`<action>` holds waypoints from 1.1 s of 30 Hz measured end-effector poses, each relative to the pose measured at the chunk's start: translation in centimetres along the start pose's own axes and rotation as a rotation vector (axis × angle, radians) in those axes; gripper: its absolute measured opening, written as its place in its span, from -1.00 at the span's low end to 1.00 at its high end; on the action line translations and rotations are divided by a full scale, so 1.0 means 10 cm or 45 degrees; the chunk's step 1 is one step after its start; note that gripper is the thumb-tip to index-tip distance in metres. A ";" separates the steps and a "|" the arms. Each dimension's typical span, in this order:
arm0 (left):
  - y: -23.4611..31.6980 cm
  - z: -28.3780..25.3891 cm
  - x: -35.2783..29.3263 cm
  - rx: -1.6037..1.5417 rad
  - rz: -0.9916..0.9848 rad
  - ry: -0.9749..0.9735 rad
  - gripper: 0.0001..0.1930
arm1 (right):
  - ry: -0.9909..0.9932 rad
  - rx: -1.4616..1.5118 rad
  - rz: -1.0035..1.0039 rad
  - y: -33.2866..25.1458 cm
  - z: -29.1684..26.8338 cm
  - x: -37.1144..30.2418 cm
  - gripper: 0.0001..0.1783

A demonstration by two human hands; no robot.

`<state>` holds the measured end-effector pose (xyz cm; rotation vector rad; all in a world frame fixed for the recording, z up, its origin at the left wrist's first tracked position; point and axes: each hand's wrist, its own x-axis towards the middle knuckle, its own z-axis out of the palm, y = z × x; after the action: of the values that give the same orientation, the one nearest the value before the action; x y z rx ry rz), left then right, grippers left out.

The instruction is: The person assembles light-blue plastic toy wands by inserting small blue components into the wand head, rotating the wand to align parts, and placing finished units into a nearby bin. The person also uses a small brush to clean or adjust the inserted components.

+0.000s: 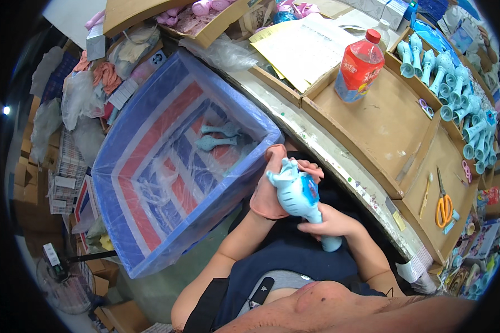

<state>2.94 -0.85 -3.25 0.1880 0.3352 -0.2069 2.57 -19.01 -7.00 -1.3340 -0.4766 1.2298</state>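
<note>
A light blue plastic toy with a handle [301,195] is held over my lap. My right hand [329,222] grips its handle near the lower end. My left hand [268,188], in a pinkish glove, holds the toy's wide head, fingers wrapped over the top. To my left stands a big box lined with clear plastic [166,166], striped red, white and blue. Two similar blue toys [219,136] lie at its bottom.
A cardboard tray [383,127] on the workbench carries a red-capped drink bottle [359,66]. Rows of blue toy parts [455,94] fill the right tray. Orange-handled scissors [443,204] lie near the bench edge. Papers [305,47] and boxes sit behind; a fan [61,283] stands on the floor.
</note>
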 end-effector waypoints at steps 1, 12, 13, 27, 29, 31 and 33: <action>0.01 0.01 0.01 -0.169 -0.190 0.016 -0.58 | -0.221 0.303 0.103 0.02 -0.05 -0.02 -0.58; 0.01 -0.01 -0.11 0.298 0.075 0.068 -0.38 | 0.282 0.527 -0.263 0.33 -0.06 0.09 -0.58; 0.03 0.01 -0.13 0.213 0.066 0.023 -0.43 | 0.374 0.322 -0.221 0.33 -0.06 0.09 -0.62; -0.19 0.13 -0.36 1.509 0.663 -0.409 -0.54 | 1.038 -1.069 -0.675 0.50 -0.09 0.37 -0.56; -0.17 0.04 -0.30 1.603 0.658 -0.310 -0.24 | 1.167 -1.033 -0.844 0.54 -0.09 0.39 -0.63; -0.15 -0.03 -0.25 1.105 0.499 -0.231 -0.15 | 1.183 -1.161 -0.752 0.56 -0.05 0.40 -0.66; -0.14 -0.06 -0.23 0.468 0.412 -0.330 -0.43 | 1.189 -1.325 -0.645 0.56 -0.02 0.36 -0.70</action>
<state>0.30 -1.72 -3.20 0.5680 0.0031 0.0306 1.81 -17.21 -13.35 -2.2540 -0.7225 -0.2255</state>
